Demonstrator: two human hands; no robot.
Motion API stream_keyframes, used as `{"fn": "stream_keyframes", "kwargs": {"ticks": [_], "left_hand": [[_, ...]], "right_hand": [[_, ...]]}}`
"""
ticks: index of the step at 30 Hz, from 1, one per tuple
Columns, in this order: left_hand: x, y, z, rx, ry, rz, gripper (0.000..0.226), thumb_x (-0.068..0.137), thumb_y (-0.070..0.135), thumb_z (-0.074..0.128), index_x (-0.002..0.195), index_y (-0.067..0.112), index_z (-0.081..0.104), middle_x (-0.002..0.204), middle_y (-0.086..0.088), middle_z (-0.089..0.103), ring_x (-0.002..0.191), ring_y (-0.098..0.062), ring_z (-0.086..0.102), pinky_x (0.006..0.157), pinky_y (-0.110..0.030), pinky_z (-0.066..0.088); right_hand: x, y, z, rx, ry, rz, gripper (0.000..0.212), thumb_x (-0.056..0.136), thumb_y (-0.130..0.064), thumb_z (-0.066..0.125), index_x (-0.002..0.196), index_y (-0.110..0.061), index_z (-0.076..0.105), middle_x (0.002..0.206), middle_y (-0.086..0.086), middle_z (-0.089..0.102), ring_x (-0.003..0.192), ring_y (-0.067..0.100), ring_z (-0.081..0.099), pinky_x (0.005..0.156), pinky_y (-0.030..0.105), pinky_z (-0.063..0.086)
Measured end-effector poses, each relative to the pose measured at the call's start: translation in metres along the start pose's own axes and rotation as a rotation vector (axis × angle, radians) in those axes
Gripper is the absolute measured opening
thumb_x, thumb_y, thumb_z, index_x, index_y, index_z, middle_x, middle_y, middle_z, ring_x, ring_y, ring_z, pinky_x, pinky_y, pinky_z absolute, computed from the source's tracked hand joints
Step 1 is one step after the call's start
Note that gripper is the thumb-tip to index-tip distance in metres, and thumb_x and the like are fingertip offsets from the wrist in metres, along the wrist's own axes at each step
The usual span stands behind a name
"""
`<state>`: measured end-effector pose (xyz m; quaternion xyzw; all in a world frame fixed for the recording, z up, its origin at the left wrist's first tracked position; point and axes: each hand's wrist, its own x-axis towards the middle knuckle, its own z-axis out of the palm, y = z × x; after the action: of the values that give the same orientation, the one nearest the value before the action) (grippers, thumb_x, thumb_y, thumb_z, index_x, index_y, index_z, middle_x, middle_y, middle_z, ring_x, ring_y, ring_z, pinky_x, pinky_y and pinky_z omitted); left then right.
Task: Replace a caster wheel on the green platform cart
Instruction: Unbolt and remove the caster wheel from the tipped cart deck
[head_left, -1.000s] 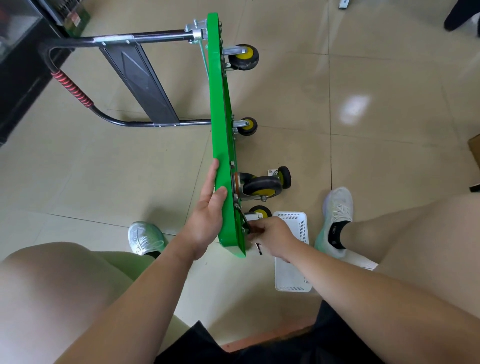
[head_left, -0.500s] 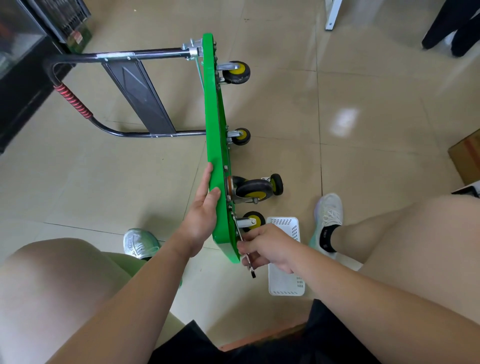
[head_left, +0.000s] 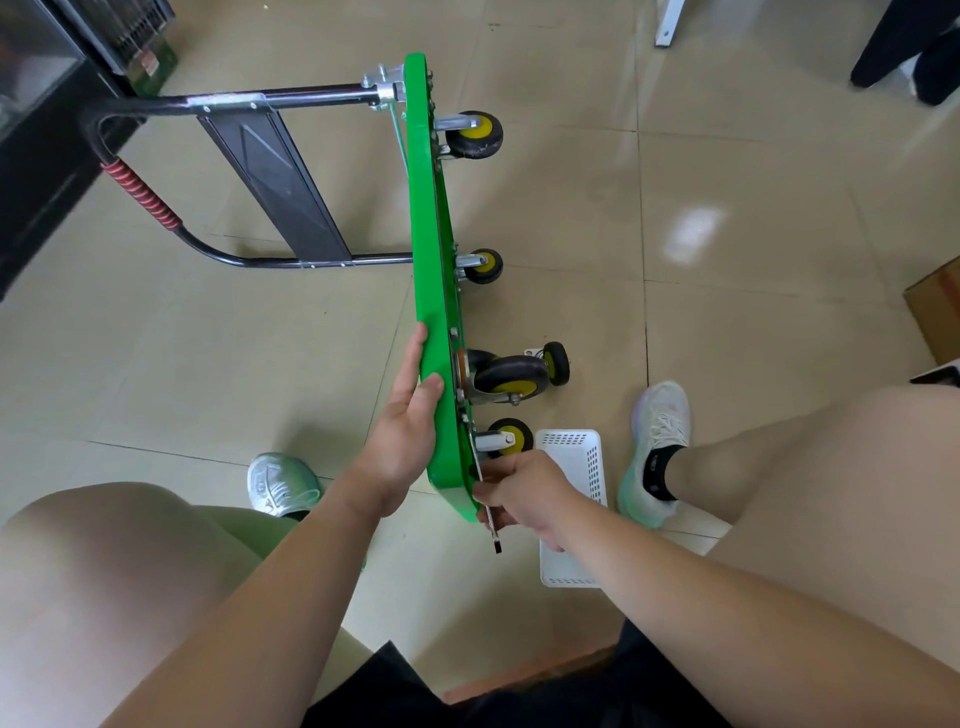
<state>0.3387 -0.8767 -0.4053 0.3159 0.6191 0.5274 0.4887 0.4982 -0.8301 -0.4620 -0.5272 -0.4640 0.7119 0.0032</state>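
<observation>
Green platform cart (head_left: 434, 322) stands on edge with 4 casters (head_left: 475, 134) mounted; a 5th caster (head_left: 556, 362) lies loose beside it. Left hand (head_left: 405, 431), fingers flat, braces it; right hand (head_left: 527, 493) clamps a wrench (head_left: 492, 527) at the nearest caster (head_left: 511, 435), its bolts probably unfinished.

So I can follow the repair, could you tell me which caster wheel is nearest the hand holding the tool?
The small yellow-hubbed caster at the cart's near end, just above the right hand holding the tool; the other wheels sit farther up.
</observation>
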Motion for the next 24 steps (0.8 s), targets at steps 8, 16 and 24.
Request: {"fn": "stream_keyframes", "kwargs": {"ticks": [8, 16, 24], "left_hand": [[0.001, -0.001, -0.002, -0.013, -0.015, -0.032, 0.053, 0.098, 0.047, 0.040, 0.136, 0.081, 0.027, 0.162, 0.013, 0.039, 0.145, -0.019, 0.045, 0.120, -0.051, 0.036], [0.003, -0.002, -0.003, -0.025, -0.018, -0.038, 0.054, 0.098, 0.046, 0.040, 0.137, 0.081, 0.026, 0.162, 0.012, 0.039, 0.143, -0.023, 0.047, 0.118, -0.051, 0.039], [0.000, 0.001, 0.000, -0.022, -0.002, -0.017, 0.052, 0.098, 0.045, 0.039, 0.133, 0.083, 0.028, 0.161, 0.013, 0.038, 0.142, -0.020, 0.048, 0.118, -0.051, 0.040]], "right_hand": [[0.036, 0.022, 0.013, 0.125, 0.089, -0.037, 0.041, 0.089, 0.005, 0.069, 0.127, -0.009, 0.068, 0.113, 0.002, 0.074, 0.111, 0.022, 0.068, 0.107, 0.040, 0.050], [0.048, 0.014, 0.004, -0.001, 0.059, -0.071, 0.039, 0.088, 0.005, 0.069, 0.123, -0.010, 0.072, 0.113, 0.001, 0.076, 0.112, 0.020, 0.068, 0.106, 0.033, 0.048], [0.022, 0.016, -0.020, -0.075, 0.023, -0.097, 0.040, 0.085, -0.001, 0.077, 0.123, -0.012, 0.072, 0.098, -0.002, 0.077, 0.085, 0.012, 0.070, 0.102, 0.037, 0.054]]}}
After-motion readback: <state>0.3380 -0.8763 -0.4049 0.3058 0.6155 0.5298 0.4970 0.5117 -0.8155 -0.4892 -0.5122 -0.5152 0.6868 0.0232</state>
